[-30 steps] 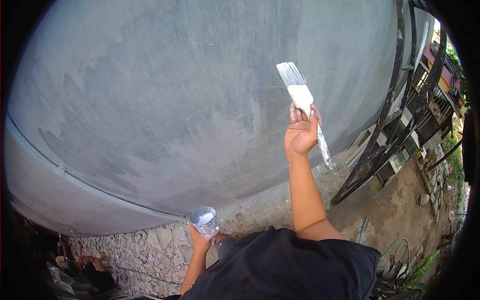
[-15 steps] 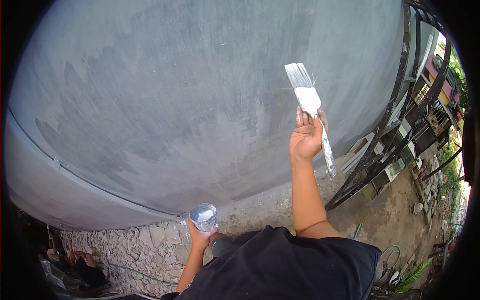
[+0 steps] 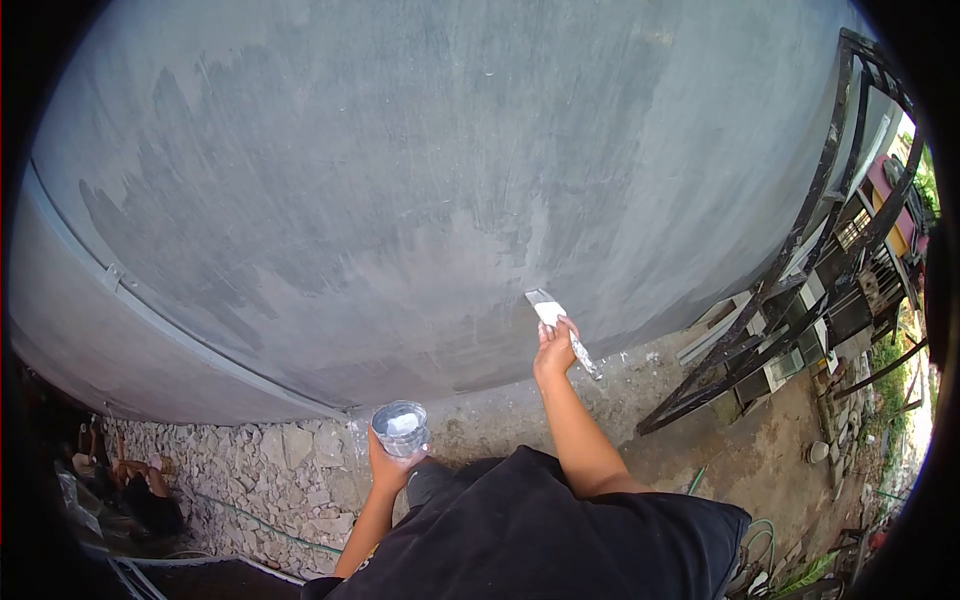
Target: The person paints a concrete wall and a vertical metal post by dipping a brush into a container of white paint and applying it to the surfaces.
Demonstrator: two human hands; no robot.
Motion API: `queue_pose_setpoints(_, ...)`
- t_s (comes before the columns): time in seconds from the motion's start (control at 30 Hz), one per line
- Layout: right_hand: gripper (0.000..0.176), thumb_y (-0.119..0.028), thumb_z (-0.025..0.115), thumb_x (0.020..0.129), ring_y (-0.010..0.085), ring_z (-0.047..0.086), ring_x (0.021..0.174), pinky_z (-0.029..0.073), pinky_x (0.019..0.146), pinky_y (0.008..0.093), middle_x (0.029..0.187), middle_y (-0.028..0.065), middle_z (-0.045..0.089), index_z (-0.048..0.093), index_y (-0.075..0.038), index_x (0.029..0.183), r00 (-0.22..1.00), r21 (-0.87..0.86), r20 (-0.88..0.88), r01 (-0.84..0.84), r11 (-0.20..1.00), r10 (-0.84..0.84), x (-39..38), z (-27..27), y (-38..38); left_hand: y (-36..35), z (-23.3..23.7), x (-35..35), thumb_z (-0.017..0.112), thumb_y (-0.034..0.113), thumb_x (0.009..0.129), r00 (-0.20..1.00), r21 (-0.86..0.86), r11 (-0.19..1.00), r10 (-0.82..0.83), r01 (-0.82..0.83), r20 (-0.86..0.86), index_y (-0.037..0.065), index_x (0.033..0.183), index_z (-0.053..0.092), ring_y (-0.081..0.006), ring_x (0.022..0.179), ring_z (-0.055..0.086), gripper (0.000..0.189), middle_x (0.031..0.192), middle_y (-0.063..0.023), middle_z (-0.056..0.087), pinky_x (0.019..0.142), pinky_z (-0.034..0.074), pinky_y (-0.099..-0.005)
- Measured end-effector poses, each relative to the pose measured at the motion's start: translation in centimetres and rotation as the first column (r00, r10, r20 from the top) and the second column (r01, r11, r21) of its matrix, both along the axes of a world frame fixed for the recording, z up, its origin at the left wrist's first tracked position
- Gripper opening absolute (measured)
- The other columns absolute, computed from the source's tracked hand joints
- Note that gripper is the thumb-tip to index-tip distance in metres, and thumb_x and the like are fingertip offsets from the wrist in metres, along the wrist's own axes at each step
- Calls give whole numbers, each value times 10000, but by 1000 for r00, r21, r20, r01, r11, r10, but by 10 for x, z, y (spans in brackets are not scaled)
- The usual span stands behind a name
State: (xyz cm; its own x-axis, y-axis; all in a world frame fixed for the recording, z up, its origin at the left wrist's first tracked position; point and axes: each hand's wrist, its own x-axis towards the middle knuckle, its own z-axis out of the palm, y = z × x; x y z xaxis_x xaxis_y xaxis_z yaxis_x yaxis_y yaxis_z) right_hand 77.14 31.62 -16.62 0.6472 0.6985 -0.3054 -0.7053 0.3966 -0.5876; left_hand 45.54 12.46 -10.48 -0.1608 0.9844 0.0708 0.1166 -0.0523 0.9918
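Note:
A paintbrush (image 3: 549,311) with a white ferrule and a paint-smeared handle is gripped in my right hand (image 3: 556,348). Its bristle end lies at the lower middle of the grey wall (image 3: 400,180), seemingly against the surface. Darker and lighter streaks cover that wall. Low in front of me, my left hand (image 3: 388,466) is wrapped around a small round container (image 3: 400,428) of whitish paint. The container's mouth faces up, and paint smears its sides. Some fingers of the left hand are hidden behind it.
Black metal framework (image 3: 765,290) stands at the right, with boards and clutter behind it. Broken stones (image 3: 290,470) and a green hose lie along the ground at left. Another person (image 3: 140,490) sits in shadow at far left. A pale ledge (image 3: 190,320) crosses the wall.
My right hand has brought the brush down and to the left, from higher on the wall to its lower part. The container stays in my left hand, and the view has shifted slightly.

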Motion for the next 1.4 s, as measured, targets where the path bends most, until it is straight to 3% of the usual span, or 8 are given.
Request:
queue_pose_setpoints(0.17,143,-48,506,1003,330,644,1136,556,1049,487,1201,225,612,521,-31,1144,988,556,139,-16,831,-74,3,260,7,-7,3,-1,959,125,644,999,-21,999,-39,39,-12,27,1319,459,-241,1137,645,846,1230,-125,638,986,514,-384)
queue_pose_setpoints(0.3,126,-61,494,1015,336,635,1171,535,1088,485,1187,219,612,528,-36,1134,972,688,174,-3,725,-161,-3,306,-5,-10,3,3,971,155,629,998,-15,999,-35,34,-53,34,1355,452,-246,1168,630,901,1264,-124,623,1012,501,-398)
queue_pose_setpoints(0.4,124,-16,513,997,304,654,1118,558,1037,449,1164,204,617,539,-35,1118,992,613,113,-25,790,-56,-19,244,0,-15,4,9,971,157,632,998,19,1000,-22,23,-62,36,1360,450,-246,1165,634,904,1264,-122,623,1006,506,-395)
queue_pose_setpoints(0.63,168,-79,657,961,241,655,1017,561,887,353,1132,126,634,571,-112,1101,996,-173,46,-64,983,73,-28,-43,-13,-38,-13,11,981,141,633,998,-26,998,-52,52,-28,26,1323,460,-238,1148,640,872,1247,-123,633,987,513,-382)
queue_pose_setpoints(1.0,77,-16,531,1002,274,657,1063,574,1034,449,1139,195,617,527,-36,1076,978,675,165,-19,738,-127,1,278,-16,-42,-7,21,959,112,636,999,8,1000,-13,13,-44,25,1387,425,-247,1164,634,925,1267,-129,625,1022,503,-395)
queue_pose_setpoints(1.1,81,-17,547,998,265,655,1060,576,1009,431,1141,180,622,545,-46,1074,979,538,119,74,840,-162,27,214,1,-44,0,29,959,109,634,1000,27,999,-18,17,2,22,1397,414,-249,1165,633,942,1275,-132,624,1025,501,-395)
queue_pose_setpoints(1.27,107,-28,627,953,210,658,921,553,730,290,1074,124,648,606,-76,1046,995,-169,95,47,984,-32,47,-23,-10,-57,-4,27,962,109,625,1000,4,1000,-14,14,-8,31,1379,427,-242,1163,629,928,1283,-121,612,1006,509,-392)
queue_pose_setpoints(1.4,175,-33,629,938,248,683,961,558,728,332,1107,147,663,559,-69,1093,995,17,-23,97,995,-96,87,-12,14,-56,-9,23,962,127,618,1000,-14,1000,18,-18,-17,31,1384,436,-245,1171,624,935,1300,-118,604,1016,503,-396)
